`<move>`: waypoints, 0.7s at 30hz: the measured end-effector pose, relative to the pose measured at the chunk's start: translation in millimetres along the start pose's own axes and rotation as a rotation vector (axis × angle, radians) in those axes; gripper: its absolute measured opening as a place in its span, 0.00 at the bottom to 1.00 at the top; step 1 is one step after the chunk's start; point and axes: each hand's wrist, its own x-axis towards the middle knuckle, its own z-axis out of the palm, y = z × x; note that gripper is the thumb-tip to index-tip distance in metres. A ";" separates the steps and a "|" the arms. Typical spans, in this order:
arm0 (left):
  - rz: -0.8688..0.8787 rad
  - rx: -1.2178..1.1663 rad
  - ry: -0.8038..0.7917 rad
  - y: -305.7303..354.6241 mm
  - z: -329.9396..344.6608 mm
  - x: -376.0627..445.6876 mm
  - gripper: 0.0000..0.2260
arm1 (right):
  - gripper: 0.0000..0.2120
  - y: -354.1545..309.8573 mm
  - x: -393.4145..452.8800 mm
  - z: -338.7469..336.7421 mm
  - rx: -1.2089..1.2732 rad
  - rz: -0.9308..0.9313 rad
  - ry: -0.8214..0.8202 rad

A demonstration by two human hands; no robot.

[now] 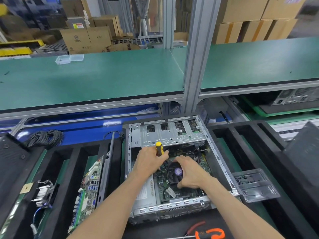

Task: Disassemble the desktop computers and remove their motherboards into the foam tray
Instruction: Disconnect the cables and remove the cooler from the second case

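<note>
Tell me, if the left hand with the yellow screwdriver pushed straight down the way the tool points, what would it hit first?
Most likely the motherboard inside the open computer case, just left of the cooler fan. The left hand hides the screwdriver tip, so the exact spot is unclear.

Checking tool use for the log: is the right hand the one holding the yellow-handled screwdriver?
No, the left hand grips the yellow-handled screwdriver, while the right hand rests over the cooler fan.

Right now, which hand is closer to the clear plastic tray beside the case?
Right. The right hand grips the cooler fan inside the case, nearer the clear plastic tray; the left hand holds the screwdriver farther away.
</note>
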 end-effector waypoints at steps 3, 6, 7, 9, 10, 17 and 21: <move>0.004 0.016 0.013 -0.3 -0.2 1.5 0.27 | 0.44 0.9 -2.9 -2.0 -0.014 0.004 0.019; 0.030 -0.022 0.010 2.5 -2.8 5.3 0.26 | 0.44 1.0 -4.7 -3.0 -0.017 0.000 0.024; 0.031 -0.046 0.006 4.3 -4.4 7.1 0.26 | 0.44 0.8 -4.7 -3.3 -0.016 0.000 0.023; 0.005 -0.138 -0.001 6.9 -7.4 11.1 0.25 | 0.43 0.8 -4.8 -3.8 -0.013 0.000 0.023; -0.017 -0.196 -0.009 8.5 -9.0 13.0 0.26 | 0.43 1.0 -5.0 -4.1 -0.012 -0.001 0.023; -0.055 -0.476 -0.207 32.1 -29.9 28.4 0.14 | 0.40 1.4 -6.9 -7.0 0.008 0.005 0.043; 0.043 -0.304 -0.362 43.4 -31.5 37.7 0.06 | 0.39 3.0 -9.6 -8.1 0.012 0.000 0.076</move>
